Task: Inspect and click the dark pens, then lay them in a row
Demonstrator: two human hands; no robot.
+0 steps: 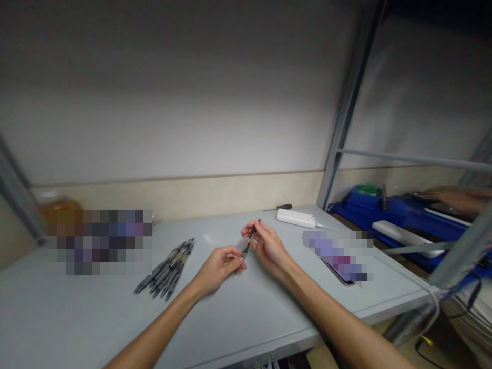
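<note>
A slim dark pen [249,243] is held at a slant over the middle of the table, its upper end toward the wall. My left hand [223,266] pinches its lower end between thumb and fingers. Around the upper part, my right hand [267,245] has its fingers closed on the same pen. To the left of my left hand lies a pile of dark grey pens [167,271], roughly side by side, their ends pointing toward the wall and toward me. The pen's finer parts are too small to make out.
A white power strip [295,218] with a cable and a screwdriver [283,207] lie at the back right. Nearer is a pixelated flat item [338,259]. Pixelated things stand at the left. A metal post [338,118] rises at right; beyond it, a person's hand [461,199] shows.
</note>
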